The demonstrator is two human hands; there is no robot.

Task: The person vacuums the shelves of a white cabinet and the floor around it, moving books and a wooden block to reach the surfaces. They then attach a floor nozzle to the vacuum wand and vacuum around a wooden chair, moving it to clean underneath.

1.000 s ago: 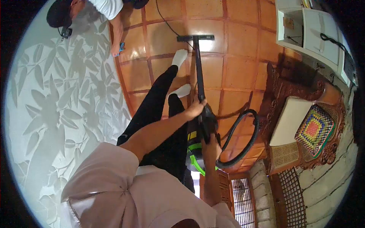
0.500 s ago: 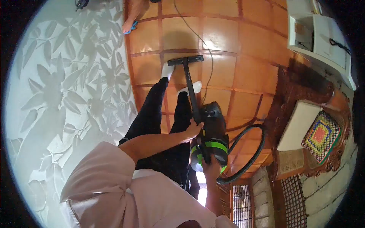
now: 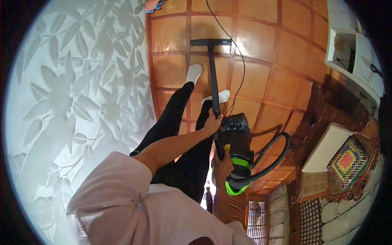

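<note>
Vacuum wand [image 3: 213, 73] sits clenched in your left hand [image 3: 212, 123] and right hand [image 3: 222, 165]; keep the floor head [image 3: 210, 42], far beyond your grip, flat on the tiles [image 3: 253, 45].

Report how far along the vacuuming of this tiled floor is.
Done: the glossy orange floor tiles show no visible debris, though which ones are already cleaned cannot be told. In hand: left hand and right hand grip the black vacuum wand, with its flat black nozzle on a tile. Left: unclear from this view.

Vacuum canister [image 3: 236, 151] right of wand [image 3: 213, 77], floor head [image 3: 210, 42] beyond feet.
</note>
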